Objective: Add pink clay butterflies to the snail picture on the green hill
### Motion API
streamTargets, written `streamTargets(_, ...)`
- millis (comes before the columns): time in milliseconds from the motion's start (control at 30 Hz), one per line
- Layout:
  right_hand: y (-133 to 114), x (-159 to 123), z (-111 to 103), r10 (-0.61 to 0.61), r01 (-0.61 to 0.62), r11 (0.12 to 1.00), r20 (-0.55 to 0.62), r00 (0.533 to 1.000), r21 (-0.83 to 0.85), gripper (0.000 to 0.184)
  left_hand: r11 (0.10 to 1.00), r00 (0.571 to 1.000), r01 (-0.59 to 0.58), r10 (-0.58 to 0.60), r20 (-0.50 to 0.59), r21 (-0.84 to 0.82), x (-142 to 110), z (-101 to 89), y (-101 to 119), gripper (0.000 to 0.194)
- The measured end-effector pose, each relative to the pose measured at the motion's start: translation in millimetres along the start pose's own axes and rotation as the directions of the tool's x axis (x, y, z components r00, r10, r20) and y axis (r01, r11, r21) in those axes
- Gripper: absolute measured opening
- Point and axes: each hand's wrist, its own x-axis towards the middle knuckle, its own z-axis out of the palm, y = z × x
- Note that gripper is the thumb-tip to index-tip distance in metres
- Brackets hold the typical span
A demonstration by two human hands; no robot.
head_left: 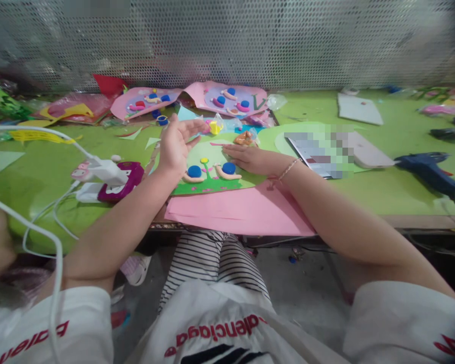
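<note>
Leaning over a green worktop (375,197), the person has both bare hands at a pale green card (199,152) that lies directly in front of them, partly on top of pink sheets (242,210). From where I stand, the left hand (175,147) is raised at the card's left side, palm turned inward, its fingers loosely spread and grasping nothing. The right hand (248,159) lies palm down over the card, fingers stretched out together rather than curled; what may be under the palm I can't tell. Just beyond those fingertips is a thin pinkish-red strip (219,144).

Two snail-like figures with blue shells, one on the left (194,173) and one on the right (228,170), sit on the card, with a yellow flower (204,161) between them and darker green along the near edge.

Close behind the right hand is an orange-brown lump (244,137) by some clear wrapping; a yellow piece (215,127) is a little to its left. Two decorated pink cards (197,91) lie farther back, before a perforated metal screen (227,45). Off to the right are a phone-like device (316,157), partly blurred, and a dark blue glue gun (426,167). A purple power strip (137,174) with white plugs lies left of the left forearm.
</note>
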Motion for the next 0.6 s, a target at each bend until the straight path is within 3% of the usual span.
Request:
streamTargets(200, 1.3, -0.3, -1.6, 0.050, -0.049, 0.998, 0.032, 0.998, -0.031, 0.054, 1.000, 1.000, -0.012, 0.012, 0.009, -0.003, 0.4, -1.4, -0.5, 0.062)
streamTargets(600, 0.3, -0.3, 0.7, -0.036, 0.039, 0.993, 0.026, 0.999, -0.110, 0.049, 1.000, 1.000, -0.018, 0.018, 0.009, -0.001, 0.3, -0.7, -1.5, 0.065)
